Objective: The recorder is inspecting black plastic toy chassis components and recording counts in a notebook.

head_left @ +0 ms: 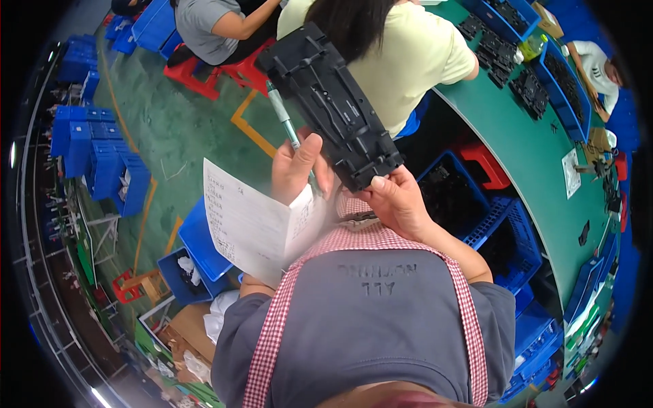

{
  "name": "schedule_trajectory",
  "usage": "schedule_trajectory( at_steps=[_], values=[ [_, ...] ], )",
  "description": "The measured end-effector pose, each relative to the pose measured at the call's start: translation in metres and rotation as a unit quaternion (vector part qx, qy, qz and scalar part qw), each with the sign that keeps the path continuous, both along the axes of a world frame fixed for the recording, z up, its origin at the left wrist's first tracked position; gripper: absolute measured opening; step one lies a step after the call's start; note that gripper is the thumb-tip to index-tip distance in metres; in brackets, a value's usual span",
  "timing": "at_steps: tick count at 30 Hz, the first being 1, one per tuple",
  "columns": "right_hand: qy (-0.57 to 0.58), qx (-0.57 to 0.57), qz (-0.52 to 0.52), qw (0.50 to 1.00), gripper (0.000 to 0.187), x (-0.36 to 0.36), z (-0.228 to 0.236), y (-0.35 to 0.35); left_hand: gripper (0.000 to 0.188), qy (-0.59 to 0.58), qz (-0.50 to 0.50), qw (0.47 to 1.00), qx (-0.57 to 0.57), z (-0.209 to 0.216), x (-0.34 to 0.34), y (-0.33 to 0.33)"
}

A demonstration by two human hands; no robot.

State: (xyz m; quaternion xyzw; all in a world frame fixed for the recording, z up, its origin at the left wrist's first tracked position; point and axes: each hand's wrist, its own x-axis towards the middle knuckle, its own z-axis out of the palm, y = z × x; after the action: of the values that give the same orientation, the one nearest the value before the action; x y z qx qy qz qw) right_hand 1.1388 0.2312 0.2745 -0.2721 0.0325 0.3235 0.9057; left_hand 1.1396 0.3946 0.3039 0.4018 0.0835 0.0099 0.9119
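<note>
My left hand is closed on an open notebook with handwriting on its pages. A pale green pen is held in the same hand and points up and to the left. My right hand grips the near end of a long black moulded plastic part, thumb on top. The part is tilted, its far end reaching up and left, and its ribbed, recessed side shows. The left fingers are close beside the part; whether they touch it, I cannot tell.
Just ahead, a person in a pale yellow shirt sits at a curved green table bearing more black parts. Blue crates stand at right under the table. Red stools, blue bins and a person in grey are leftward.
</note>
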Motion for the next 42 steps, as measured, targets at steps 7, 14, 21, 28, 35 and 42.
schedule_trajectory(
  at_steps=[7, 14, 21, 28, 35, 42],
  values=[
    [-0.045, -0.016, 0.052, 0.998, 0.041, -0.001, 0.001, -0.003, 0.017, 0.064, 0.020, 0.997, 0.048, -0.005, -0.004, 0.012],
    [-0.095, -0.050, 0.042, 0.993, 0.052, 0.004, -0.001, -0.008, 0.015, 0.075, 0.009, 0.996, 0.054, -0.003, -0.004, 0.012],
    [-0.050, -0.044, -0.058, 0.996, 0.056, 0.020, 0.000, -0.022, 0.029, -0.067, -0.026, 0.995, -0.076, -0.009, -0.014, 0.000],
    [0.013, -0.183, -0.180, 0.966, 0.039, 0.069, 0.006, -0.080, 0.052, 0.004, 0.051, 0.998, 0.039, -0.007, -0.009, 0.003],
    [-0.015, -0.249, -0.007, 0.968, 0.030, 0.104, 0.020, -0.097, 0.071, 0.052, -0.137, 0.989, 0.027, 0.008, -0.015, -0.011],
    [-0.012, -0.271, 0.061, 0.960, 0.029, 0.115, 0.017, -0.096, 0.067, 0.019, -0.250, 0.967, -0.052, 0.004, -0.019, -0.012]
  ],
)
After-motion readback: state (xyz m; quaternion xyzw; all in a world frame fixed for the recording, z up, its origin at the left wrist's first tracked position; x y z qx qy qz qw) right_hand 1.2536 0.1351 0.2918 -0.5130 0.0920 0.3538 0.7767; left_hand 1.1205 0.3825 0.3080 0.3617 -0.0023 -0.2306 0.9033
